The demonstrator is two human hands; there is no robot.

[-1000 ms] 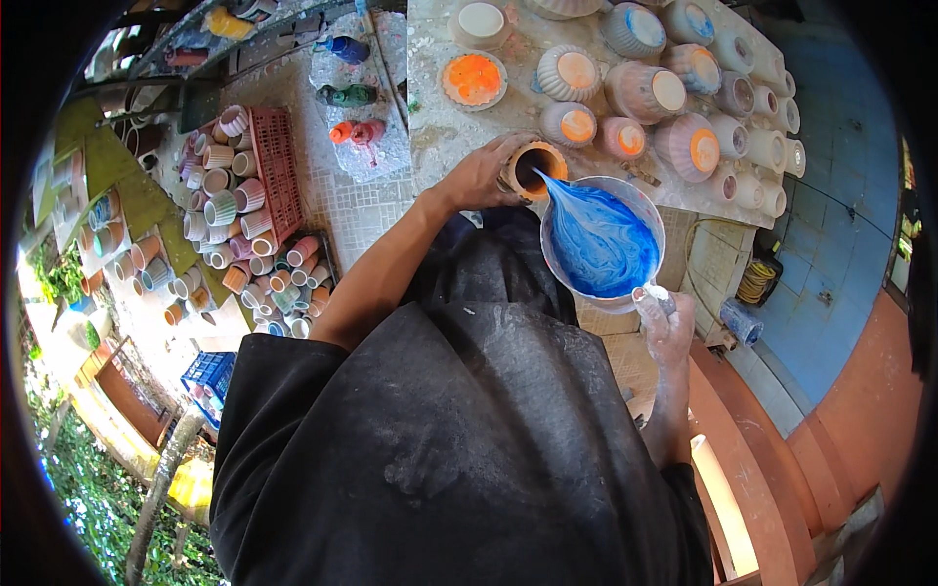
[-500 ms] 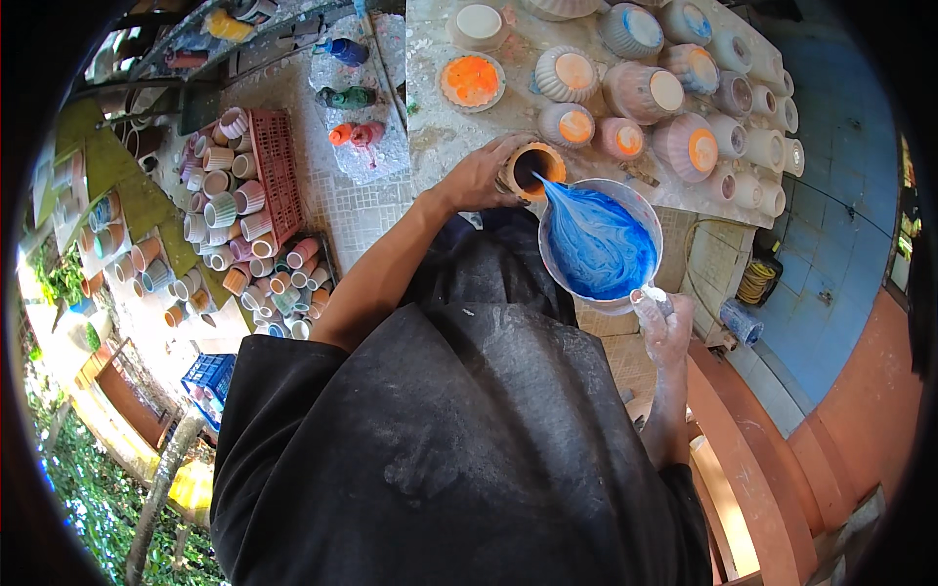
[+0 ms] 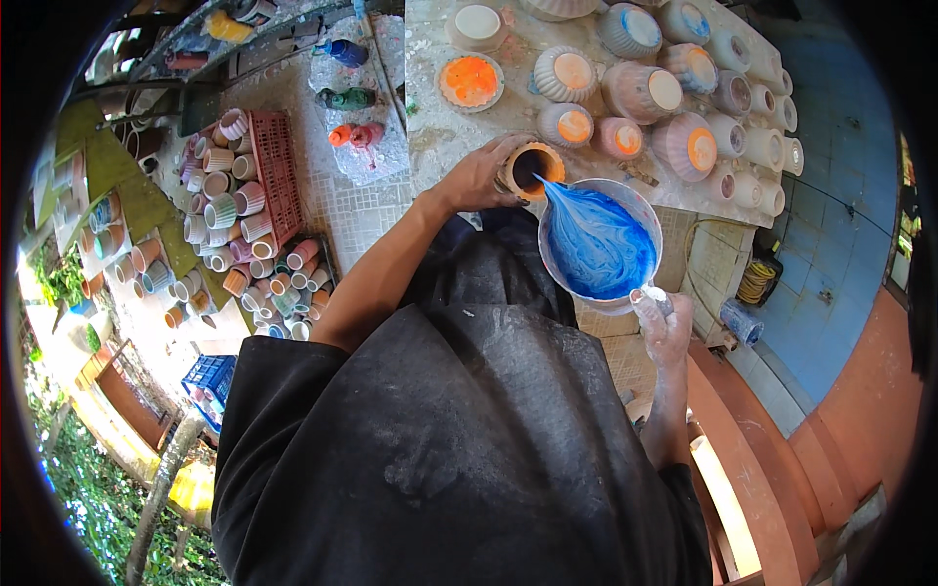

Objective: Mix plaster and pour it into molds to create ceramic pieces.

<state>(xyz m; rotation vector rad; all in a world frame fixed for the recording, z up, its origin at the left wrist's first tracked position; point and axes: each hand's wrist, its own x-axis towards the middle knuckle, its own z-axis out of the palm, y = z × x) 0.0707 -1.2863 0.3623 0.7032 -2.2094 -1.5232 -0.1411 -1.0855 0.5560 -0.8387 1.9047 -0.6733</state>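
My left hand is wrapped round an orange-brown mould, holding it with its round opening tilted up. A white jug full of swirled blue and white liquid is tipped toward that opening. My right hand grips the jug by its handle, and pale dried residue covers the fingers. From the jug's lip a thin blue stream runs into the mould. How full the mould is inside cannot be made out.
A worktable ahead bears several upturned ribbed pots, some with orange or blue bases. Stacked small pots and a red crate stand on the left. Paint bottles lie on a splattered sheet. A terracotta ledge curves at right.
Hardly anything differs. The stream keeps running from the jug into the mould, and both hands hold almost the same places.
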